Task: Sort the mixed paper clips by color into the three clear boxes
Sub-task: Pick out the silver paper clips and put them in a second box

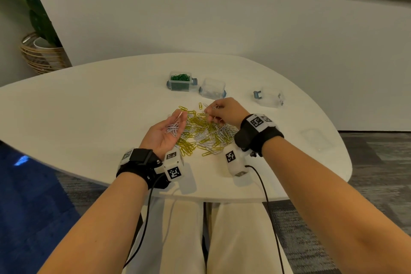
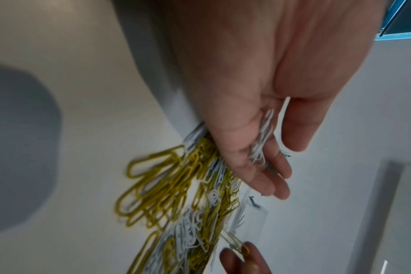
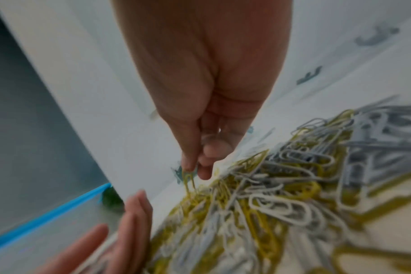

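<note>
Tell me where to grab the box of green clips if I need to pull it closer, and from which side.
Grip the green-clip box across its clear front and back walls, coming from above. It stands upright and lidless, and blue latches stick out at both ends, so those sides are awkward.

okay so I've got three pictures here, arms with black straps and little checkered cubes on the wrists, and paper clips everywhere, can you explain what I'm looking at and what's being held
There is no machine: a person sorts paper clips with bare hands. The straps carry small cameras. The wide picture comes from a head camera looking down; the two close ones look along each wrist.

On the white table lies a mixed pile of yellow and white clips. Behind it stand three clear boxes: one full of green clips, a middle box and a right box that looks nearly empty.

The left hand, palm up, cradles a bunch of white clips. The right hand pinches clips at the pile; its wrist view shows a yellow one.
</note>
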`<action>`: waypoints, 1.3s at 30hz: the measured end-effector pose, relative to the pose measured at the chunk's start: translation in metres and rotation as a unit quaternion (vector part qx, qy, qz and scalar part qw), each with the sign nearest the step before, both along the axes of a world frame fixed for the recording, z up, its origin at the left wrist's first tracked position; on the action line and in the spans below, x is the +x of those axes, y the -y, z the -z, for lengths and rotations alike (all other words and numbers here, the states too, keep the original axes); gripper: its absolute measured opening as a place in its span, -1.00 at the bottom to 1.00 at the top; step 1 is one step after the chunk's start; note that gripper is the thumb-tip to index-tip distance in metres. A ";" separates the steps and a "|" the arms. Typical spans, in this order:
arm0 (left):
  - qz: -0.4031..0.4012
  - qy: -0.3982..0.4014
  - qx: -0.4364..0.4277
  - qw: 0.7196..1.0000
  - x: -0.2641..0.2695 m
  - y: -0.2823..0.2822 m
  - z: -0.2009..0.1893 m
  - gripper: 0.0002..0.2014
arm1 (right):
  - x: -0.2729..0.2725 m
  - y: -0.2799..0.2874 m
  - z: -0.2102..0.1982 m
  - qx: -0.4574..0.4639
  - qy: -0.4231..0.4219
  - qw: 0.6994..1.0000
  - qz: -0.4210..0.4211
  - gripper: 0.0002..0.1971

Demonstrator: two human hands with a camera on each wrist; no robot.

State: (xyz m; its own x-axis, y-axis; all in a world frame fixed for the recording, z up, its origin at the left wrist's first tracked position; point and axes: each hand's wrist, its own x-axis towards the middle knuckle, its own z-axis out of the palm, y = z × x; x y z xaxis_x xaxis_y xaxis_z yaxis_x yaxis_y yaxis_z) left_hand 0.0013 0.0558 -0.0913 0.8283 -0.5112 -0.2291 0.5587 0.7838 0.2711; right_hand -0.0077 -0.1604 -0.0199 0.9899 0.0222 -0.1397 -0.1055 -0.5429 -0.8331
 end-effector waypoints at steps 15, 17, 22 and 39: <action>0.048 0.002 -0.026 0.999 -0.004 -0.002 -0.004 -0.38 | 0.010 -0.053 -0.025 0.089 -0.003 0.995 -0.053 -0.72; 0.008 -0.038 -0.073 0.997 -0.001 -0.007 0.000 -0.52 | 0.010 -0.053 -0.024 -0.004 0.017 0.999 -0.039 -0.76; -0.029 -0.063 -0.127 0.989 0.003 -0.015 0.002 -0.82 | -0.003 -0.072 -0.002 -0.268 0.003 0.943 -0.196 -0.75; -0.025 0.004 -0.086 0.996 0.002 -0.011 0.007 -0.76 | 0.009 -0.057 0.004 -0.332 -0.003 0.926 -0.178 -0.81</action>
